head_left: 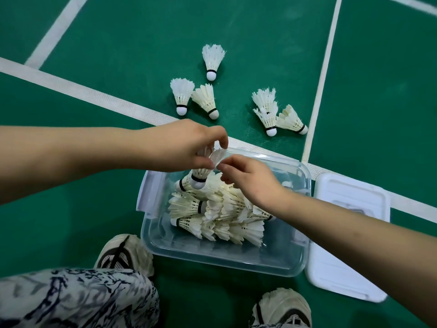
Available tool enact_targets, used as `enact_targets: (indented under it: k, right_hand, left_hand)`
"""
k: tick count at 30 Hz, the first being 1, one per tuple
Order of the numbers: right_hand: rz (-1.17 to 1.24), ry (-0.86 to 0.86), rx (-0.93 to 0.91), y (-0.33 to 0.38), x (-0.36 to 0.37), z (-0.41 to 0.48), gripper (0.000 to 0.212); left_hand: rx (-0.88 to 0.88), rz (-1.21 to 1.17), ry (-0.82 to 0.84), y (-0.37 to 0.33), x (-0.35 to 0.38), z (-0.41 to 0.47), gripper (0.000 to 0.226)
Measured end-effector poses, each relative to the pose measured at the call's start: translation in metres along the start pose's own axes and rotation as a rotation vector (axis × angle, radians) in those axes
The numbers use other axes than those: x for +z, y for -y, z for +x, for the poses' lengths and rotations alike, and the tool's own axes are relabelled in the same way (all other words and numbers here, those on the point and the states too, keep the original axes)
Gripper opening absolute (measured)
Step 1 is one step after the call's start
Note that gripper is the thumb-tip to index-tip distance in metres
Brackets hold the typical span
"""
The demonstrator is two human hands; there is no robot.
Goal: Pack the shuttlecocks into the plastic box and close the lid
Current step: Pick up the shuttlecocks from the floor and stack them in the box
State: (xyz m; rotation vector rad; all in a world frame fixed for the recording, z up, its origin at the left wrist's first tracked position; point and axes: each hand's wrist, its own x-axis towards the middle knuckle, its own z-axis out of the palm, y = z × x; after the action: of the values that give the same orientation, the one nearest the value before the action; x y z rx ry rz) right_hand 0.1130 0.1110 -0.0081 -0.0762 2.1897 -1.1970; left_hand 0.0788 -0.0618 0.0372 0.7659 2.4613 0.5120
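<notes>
6 white feather shuttlecocks (pixel 212 62) lie loose on the green court floor (pixel 118 55), beyond the clear rectangular plastic box (pixel 236 263). The box already holds a pile of shuttlecocks (pixel 220 209) lying on their sides. The left hand (pixel 186 145) hangs over the far left corner of the box. Its grip pinches 1 held shuttlecock (pixel 199 178) by the feathers, with the cork downward. The right hand (pixel 248 178) has curled fingers at the feather edge of the same one; whether this grip really pinches, I cannot tell. The flat white plastic lid (pixel 350 256) lies on the floor just beside the right wall of the box. I think the feathers could bend or break if both hands pull against each other. The pile also looks untidy, so the lid may press on feathers and not shut properly.
</notes>
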Motion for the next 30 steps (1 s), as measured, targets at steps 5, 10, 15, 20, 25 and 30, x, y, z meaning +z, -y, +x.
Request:
enact_targets:
  k: [5, 10, 15, 20, 25, 30]
  right_hand:
    - [-0.061, -0.174, -0.102, -0.007, -0.016, -0.037, 0.026]
    - [-0.207, -0.127, -0.209, -0.011, -0.015, -0.039, 0.014]
    - [-0.228, -0.25, -0.244, -0.013, -0.018, -0.033, 0.008]
    - [-0.11, -0.331, -0.122, -0.024, -0.018, -0.031, 0.037]
    - [-0.023, -0.296, -0.042, -0.035, -0.01, -0.022, 0.028]
    - [-0.065, -0.206, -0.006, -0.032, 0.006, -0.013, 0.012]
  left_hand:
    - [0.111, -0.063, 0.017, -0.008, 0.009, -0.005, 0.034]
    - [0.258, -0.098, 0.019, -0.017, 0.017, 0.0, 0.024]
    - [0.307, -0.091, -0.115, -0.015, 0.014, 0.005, 0.029]
    - [0.157, -0.142, -0.174, -0.007, 0.008, 0.008, 0.048]
    - [0.121, -0.142, -0.152, -0.002, 0.011, 0.01, 0.039]
    - [0.093, -0.165, -0.178, 0.004, 0.013, 0.012, 0.035]
